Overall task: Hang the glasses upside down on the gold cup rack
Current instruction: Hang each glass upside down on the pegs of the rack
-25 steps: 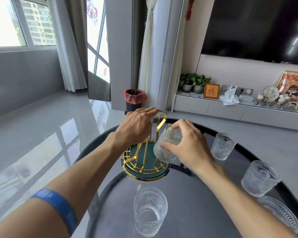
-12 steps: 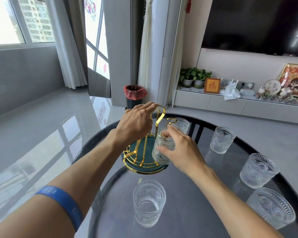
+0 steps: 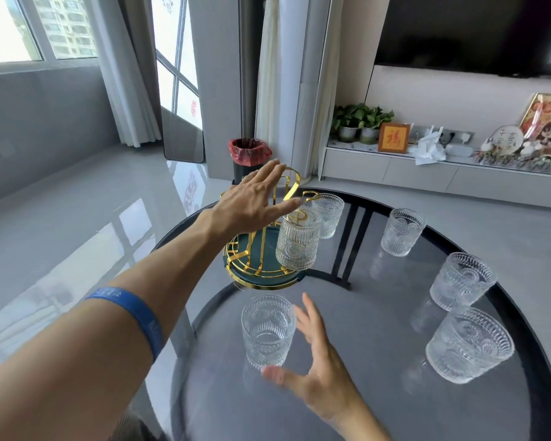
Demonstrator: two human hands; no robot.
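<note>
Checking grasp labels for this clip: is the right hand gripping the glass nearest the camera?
No. The right hand is open with fingers spread beside the nearest glass, which stands upright on the table, not yet grasped.

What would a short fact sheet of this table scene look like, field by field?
Rack: gold cup rack on a round glass table
Hung: one glass, upside down
Upright on table: five glasses, nearest
Left hand: open, by the rack top
Right hand: open, beside the nearest glass, not gripping
</note>
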